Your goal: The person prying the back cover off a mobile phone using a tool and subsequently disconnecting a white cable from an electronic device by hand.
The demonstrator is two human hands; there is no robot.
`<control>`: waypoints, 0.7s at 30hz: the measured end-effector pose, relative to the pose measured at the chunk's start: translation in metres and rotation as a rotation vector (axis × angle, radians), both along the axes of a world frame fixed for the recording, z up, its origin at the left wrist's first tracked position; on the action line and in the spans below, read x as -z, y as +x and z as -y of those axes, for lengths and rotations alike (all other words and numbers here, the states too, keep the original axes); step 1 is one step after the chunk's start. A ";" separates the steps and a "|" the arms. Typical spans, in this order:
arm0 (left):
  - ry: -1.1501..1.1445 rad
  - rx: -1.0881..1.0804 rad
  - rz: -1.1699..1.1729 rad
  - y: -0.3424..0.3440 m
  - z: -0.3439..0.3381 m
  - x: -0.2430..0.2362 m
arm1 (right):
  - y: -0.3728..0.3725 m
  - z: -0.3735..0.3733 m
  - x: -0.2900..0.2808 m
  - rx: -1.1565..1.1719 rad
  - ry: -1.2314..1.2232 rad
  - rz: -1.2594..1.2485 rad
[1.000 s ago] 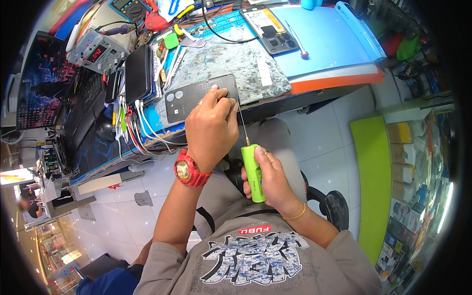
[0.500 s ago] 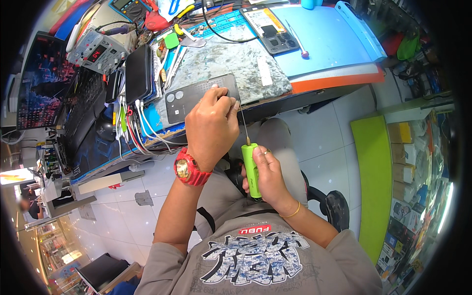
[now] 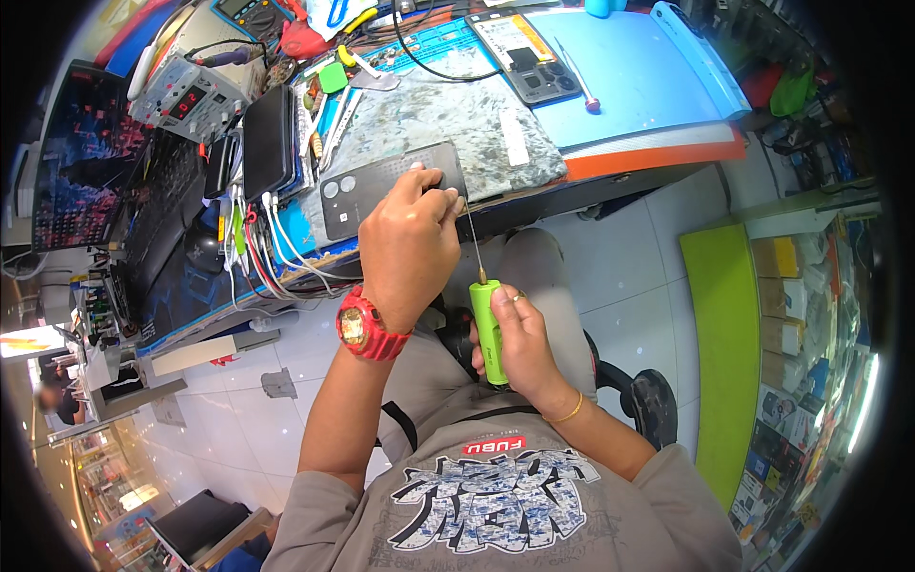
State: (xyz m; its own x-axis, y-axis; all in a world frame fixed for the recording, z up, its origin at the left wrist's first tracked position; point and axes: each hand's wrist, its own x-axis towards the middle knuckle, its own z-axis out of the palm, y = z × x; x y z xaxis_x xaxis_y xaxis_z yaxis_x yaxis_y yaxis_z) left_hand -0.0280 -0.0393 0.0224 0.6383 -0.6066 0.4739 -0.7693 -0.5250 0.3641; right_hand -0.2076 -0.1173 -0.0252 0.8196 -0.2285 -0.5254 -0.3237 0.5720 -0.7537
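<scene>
A dark grey phone back cover (image 3: 357,202) with round camera openings lies flat at the front edge of the workbench. My left hand (image 3: 412,234) is over its right part, fingers bent and pressed on it by its right edge. Below and to the right, my right hand (image 3: 519,343) is wrapped round a bright green handheld tool (image 3: 487,329) with a long thin metal shaft (image 3: 473,238). The shaft points up toward the cover's right edge, close to my left fingertips. Whether its tip touches the cover I cannot tell.
A stained grey work mat (image 3: 429,110) lies behind the cover. An opened phone (image 3: 524,62) and a thin screwdriver (image 3: 579,81) lie at the far right near a blue mat (image 3: 639,86). Cables (image 3: 272,234), a dark phone (image 3: 270,143) and a power supply (image 3: 191,100) crowd the left.
The green tool has turned slightly in my right hand. My left hand and the phone back cover stay in nearly the same place. The power supply's display reading differs.
</scene>
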 end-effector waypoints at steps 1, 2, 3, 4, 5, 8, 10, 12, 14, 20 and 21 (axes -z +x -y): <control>0.007 -0.002 0.004 0.001 0.000 0.000 | 0.000 -0.001 0.001 0.004 0.000 0.001; 0.009 -0.002 0.008 0.001 0.000 0.000 | 0.000 -0.001 0.001 0.010 -0.004 0.003; 0.006 -0.003 -0.003 0.001 0.000 -0.001 | -0.001 -0.002 0.002 0.016 -0.007 0.005; 0.003 -0.004 -0.015 0.000 0.000 -0.001 | -0.001 -0.002 0.003 0.021 -0.007 0.012; -0.001 -0.006 -0.026 0.000 0.000 -0.001 | -0.001 -0.002 0.004 0.025 -0.008 0.020; 0.004 -0.007 -0.026 0.000 0.000 -0.002 | -0.001 -0.001 0.006 0.024 -0.027 0.036; 0.012 -0.007 -0.026 0.000 0.001 -0.003 | -0.001 0.000 0.006 0.024 -0.040 0.040; 0.020 -0.008 -0.022 -0.001 0.001 -0.003 | -0.001 0.001 0.006 0.023 -0.044 0.040; 0.028 -0.007 -0.010 -0.001 0.001 -0.003 | -0.002 0.001 0.008 0.012 -0.058 0.057; 0.023 0.006 -0.019 0.002 0.000 -0.004 | 0.003 0.002 0.000 0.006 -0.046 0.033; 0.030 0.001 -0.032 0.001 0.000 -0.006 | 0.004 0.003 -0.002 0.005 -0.029 0.026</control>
State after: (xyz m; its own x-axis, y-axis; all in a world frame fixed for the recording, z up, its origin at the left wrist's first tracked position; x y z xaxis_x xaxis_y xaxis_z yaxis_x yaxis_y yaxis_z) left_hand -0.0267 -0.0396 0.0281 0.6523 -0.6209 0.4347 -0.7579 -0.5353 0.3729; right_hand -0.2035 -0.1202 -0.0234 0.8319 -0.2474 -0.4967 -0.3006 0.5515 -0.7781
